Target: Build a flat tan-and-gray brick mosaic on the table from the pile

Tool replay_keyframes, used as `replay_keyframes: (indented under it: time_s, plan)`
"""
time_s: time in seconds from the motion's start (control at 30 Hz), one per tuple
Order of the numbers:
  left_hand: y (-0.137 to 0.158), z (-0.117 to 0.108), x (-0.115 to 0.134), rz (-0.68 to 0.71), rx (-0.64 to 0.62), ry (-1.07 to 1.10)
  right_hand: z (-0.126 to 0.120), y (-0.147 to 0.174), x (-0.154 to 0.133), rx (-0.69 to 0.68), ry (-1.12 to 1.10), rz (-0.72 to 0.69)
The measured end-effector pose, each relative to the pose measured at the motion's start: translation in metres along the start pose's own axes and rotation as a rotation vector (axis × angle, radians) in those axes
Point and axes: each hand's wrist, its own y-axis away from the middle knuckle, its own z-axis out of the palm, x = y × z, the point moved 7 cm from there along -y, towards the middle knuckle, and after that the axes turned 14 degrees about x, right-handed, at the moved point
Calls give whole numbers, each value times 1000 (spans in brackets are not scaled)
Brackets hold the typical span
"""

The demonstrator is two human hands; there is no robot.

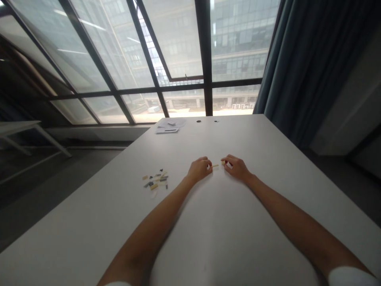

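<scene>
My left hand (201,168) pinches a thin, pale yellow strip (215,165) that points toward the right. Facing it, my right hand (235,167) closes its fingertips on a small tan block (223,162). A narrow gap separates the strip from the block. Both hands are held low over the white table (205,222). Left of my left hand lies a loose pile of small building-brick-like pieces (154,186) in tan, grey, black and pale yellow. Their exact shapes are too small to make out.
Papers (168,129) with a dark strip on them lie at the table's far left corner. Two small dark round items (199,121) sit near the far edge. Windows stand beyond the table, a blue curtain (279,67) hangs at right, and another table (20,126) stands at left.
</scene>
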Motion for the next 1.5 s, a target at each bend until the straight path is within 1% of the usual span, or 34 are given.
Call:
replay_keyframes:
  time_s: [0.1,0.2,0.3,0.4,0.5,0.7,0.93,1.07,1.17,1.3,1.5]
  plan:
    - [-8,16,10,46,23,16,-2,0,3,13,25,-6]
    - [-10,22,14,101,48,22,3,0,2,-22,45,-29]
    - [-7,20,14,159,100,30,8,0,0,-67,48,-61]
    - [-2,15,13,207,154,51,12,-1,-3,-81,45,-83]
    - [2,11,11,235,177,87,13,-1,-3,-82,46,-99]
    - [5,8,6,189,187,141,14,2,-4,-87,61,-130]
    - [6,6,-3,97,221,198,11,-1,-6,-27,65,-79]
    - [7,3,-4,104,296,231,12,-1,-7,-21,61,-73]
    - [7,3,-6,99,343,250,11,-1,-10,14,40,-96]
    - [6,6,-10,73,371,269,8,-2,-13,73,7,-126]
    - [7,6,-12,60,399,277,9,0,-11,80,-11,-112]
